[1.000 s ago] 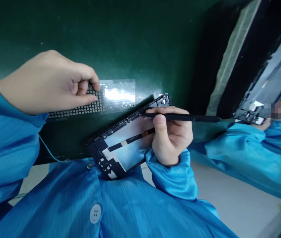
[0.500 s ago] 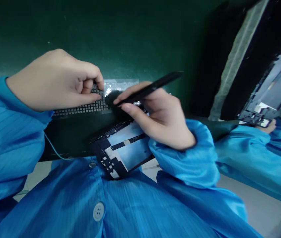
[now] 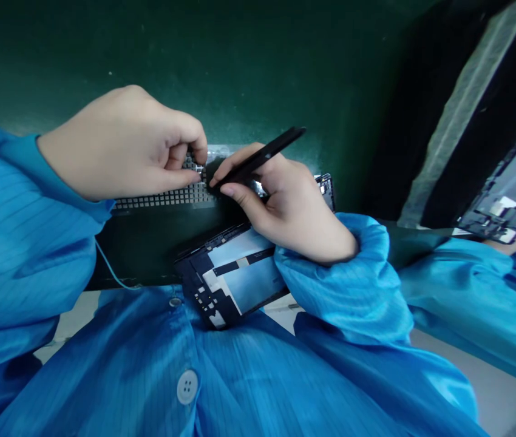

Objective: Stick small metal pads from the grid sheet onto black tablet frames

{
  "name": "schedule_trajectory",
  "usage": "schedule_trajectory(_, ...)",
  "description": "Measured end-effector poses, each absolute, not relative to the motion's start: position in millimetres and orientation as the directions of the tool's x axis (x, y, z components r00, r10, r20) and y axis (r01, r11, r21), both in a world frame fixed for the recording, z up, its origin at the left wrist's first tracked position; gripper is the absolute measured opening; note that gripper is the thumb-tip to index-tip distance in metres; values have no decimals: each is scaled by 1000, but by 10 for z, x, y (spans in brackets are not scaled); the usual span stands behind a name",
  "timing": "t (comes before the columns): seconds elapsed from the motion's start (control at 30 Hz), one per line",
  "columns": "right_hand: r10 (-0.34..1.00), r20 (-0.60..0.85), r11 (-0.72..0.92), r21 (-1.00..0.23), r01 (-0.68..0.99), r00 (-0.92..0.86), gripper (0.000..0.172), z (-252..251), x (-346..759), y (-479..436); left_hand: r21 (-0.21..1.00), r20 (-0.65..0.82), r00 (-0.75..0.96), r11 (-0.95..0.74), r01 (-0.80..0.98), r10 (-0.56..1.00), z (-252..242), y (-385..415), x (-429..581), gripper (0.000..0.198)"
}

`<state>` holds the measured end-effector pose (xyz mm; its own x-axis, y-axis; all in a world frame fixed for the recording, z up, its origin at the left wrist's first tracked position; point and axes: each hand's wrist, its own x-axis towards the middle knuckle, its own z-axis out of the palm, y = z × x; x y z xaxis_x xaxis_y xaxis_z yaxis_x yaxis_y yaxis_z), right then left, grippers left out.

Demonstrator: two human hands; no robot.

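My right hand (image 3: 285,203) is closed around a pair of black tweezers (image 3: 267,152), held like a pen. Its fingertips and the tweezers' lower end are close to the thumb of my left hand (image 3: 135,145). The left hand's fingers are curled on a clear sheet with rows of small grey square pads (image 3: 167,199), thumb and forefinger at its pads. Whether a pad is at the tweezers' tip cannot be made out. Below my right hand an opened phone body (image 3: 249,279) lies tilted across the table's near edge, partly hidden by that hand and its sleeve.
The dark green table (image 3: 258,67) stretches out ahead. On the right lies a black mat (image 3: 458,133) with a strip of pale tape (image 3: 471,103). Beyond it, a co-worker's hand (image 3: 508,244) touches another opened phone body (image 3: 508,200); their blue sleeve (image 3: 471,285) reaches in from the right.
The view has shifted, so most things appear farther right. My right hand with the tweezers has come a little closer to my left hand, which keeps its place on the sheet.
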<state>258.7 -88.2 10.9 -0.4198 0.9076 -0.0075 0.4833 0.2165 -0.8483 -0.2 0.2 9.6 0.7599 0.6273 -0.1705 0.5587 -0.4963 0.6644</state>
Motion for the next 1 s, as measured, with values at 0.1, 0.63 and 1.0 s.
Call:
schedule_trajectory(0.1, 934, -21, 136, -903, 408, -358, 19, 145, 2639, -948, 683, -165, 762, -486, 546, 626, 97, 11, -2, 53)
schedule_trajectory(0.63, 873, 394, 197, -823, 532, 287, 7, -194, 2802, -1683, 653, -135, 757, -517, 553, 639, 2, 25, -39, 79)
schedule_trajectory(1.0, 992, 119, 114, -812, 573, -29, 14, 369, 2654, -1374, 713, -118, 777, -491, 500, 619, 86, 11, -1, 66)
